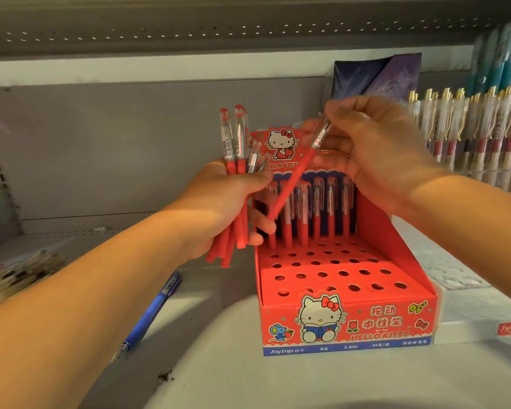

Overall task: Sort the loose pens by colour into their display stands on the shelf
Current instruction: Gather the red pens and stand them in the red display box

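Observation:
A red cartoon-cat display stand sits on the shelf with several red pens upright in its back row; the front rows of holes are bare. My left hand grips a bundle of red pens just left of the stand. My right hand pinches a single red pen near its clear cap end, slanted down-left with its tip over the back row. A loose blue pen lies on the shelf under my left forearm.
A clear stand of gold-clipped pens stands at the right. Dark packets lean behind the red stand. More loose pens lie at the left edge. A shelf board hangs close overhead.

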A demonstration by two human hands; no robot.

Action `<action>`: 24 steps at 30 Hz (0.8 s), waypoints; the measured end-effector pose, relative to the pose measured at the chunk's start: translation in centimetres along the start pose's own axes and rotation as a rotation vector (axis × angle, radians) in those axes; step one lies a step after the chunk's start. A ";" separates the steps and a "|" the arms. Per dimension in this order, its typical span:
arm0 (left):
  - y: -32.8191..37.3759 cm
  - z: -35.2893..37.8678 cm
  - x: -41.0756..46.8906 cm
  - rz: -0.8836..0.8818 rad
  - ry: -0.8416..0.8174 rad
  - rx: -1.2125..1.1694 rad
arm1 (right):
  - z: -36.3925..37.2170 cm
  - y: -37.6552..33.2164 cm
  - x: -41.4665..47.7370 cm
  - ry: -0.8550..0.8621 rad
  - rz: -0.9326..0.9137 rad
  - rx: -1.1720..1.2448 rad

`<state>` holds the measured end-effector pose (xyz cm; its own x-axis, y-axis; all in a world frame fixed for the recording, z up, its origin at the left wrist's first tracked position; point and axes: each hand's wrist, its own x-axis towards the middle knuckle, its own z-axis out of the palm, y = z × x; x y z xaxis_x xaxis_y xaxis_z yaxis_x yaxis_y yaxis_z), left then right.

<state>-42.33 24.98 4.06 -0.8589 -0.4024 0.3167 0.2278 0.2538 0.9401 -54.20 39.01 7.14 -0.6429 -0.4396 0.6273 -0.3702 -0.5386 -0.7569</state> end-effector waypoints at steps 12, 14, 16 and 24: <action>0.3 0.2 -0.3 0.009 0.029 0.038 | -1.2 1.2 0.1 -0.082 -0.211 -0.825; 0.4 0.3 -0.4 0.015 0.025 0.059 | -1.3 1.4 0.2 -0.086 -0.186 -0.841; 0.4 0.3 -0.5 0.018 0.022 0.052 | -1.3 1.5 0.2 -0.085 -0.175 -0.852; 0.3 0.2 -0.5 0.016 -0.013 0.070 | -1.5 1.4 0.0 -0.096 -0.159 -1.103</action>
<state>-41.88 25.44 4.18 -0.8617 -0.3861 0.3294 0.2092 0.3210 0.9237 -55.70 39.39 5.80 -0.4983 -0.5022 0.7067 -0.8664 0.3178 -0.3851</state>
